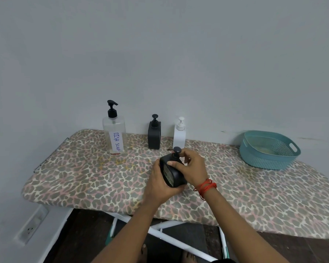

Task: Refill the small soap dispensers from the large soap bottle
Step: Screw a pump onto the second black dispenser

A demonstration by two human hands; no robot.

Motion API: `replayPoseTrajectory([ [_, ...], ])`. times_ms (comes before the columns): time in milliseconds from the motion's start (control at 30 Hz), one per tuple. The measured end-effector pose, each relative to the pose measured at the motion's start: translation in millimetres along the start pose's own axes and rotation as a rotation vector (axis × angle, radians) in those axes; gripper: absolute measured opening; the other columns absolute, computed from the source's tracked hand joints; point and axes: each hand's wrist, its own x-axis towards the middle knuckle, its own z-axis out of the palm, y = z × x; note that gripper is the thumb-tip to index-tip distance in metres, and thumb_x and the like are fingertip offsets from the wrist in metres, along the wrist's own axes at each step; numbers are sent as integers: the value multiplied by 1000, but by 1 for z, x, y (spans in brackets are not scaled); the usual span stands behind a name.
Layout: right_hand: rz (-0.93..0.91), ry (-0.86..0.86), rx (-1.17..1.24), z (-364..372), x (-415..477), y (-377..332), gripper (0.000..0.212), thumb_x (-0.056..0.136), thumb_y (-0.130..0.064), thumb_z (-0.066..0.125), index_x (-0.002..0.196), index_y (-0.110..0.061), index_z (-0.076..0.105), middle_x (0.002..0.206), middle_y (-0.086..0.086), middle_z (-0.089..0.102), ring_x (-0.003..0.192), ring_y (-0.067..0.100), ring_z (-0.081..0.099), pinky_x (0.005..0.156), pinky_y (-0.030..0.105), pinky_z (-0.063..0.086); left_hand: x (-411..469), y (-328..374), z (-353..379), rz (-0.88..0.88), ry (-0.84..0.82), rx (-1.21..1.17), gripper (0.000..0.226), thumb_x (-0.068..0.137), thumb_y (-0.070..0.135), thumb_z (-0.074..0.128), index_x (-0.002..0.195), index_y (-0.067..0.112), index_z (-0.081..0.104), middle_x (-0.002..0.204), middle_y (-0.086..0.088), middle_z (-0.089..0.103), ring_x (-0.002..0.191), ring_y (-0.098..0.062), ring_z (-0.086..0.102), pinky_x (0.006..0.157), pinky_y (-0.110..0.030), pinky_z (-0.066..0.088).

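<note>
Left hand cupped the small black dispenser from below and from its left side, fingers wrapped behind the body and hidden there. Right hand closed over the top of it, thumb laid across the shoulder and fingers curled round the pump neck; the fingertips were mostly out of sight, and whether the collar had come loose could not be told.

Held between both hands above the leopard-print ironing board, the dispenser leaned with its long axis tilted, base toward the person and pump head up and away toward the wall. It was matte black and squarish with rounded corners, and a clear window on its near face showed only a dim reflection; its fill level was hard to make out.

Beyond the hands stood a white dispenser and a second black dispenser. Farther left of the left hand stood the large soap bottle, clear, nearly empty and labelled DISH SOAP. A teal basket sat well right of the right hand.
</note>
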Motion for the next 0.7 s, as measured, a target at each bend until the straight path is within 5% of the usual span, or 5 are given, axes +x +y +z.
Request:
replayPoseTrajectory([
  [233, 66, 79, -52, 14, 3, -12, 51, 63, -40, 92, 80, -16, 51, 78, 1, 59, 70, 11, 54, 60, 12, 40, 2, 4, -3, -6, -50, -114, 117, 50, 53, 93, 146, 25, 32, 136, 6, 53, 123, -10, 59, 100, -42, 55],
  [400, 35, 34, -80, 1, 3, -5, 39, 65, -44, 90, 75, -21, 60, 64, -9, 53, 59, 4, 48, 56, 15, 39, 7, 8, -13, 32, -106, -152, 102, 54, 37, 99, 135, 45, 39, 135, 16, 55, 122, -2, 59, 102, -31, 54],
  [700, -48, -260, -118, -17, 21, -4, 23, 75, -22, 87, 96, -23, 76, 75, -18, 62, 67, 3, 48, 67, 24, 37, 13, 14, -25, -17, -175, -96, 111, 47, 41, 97, 141, 28, 39, 136, 8, 53, 123, -13, 56, 103, -39, 53],
])
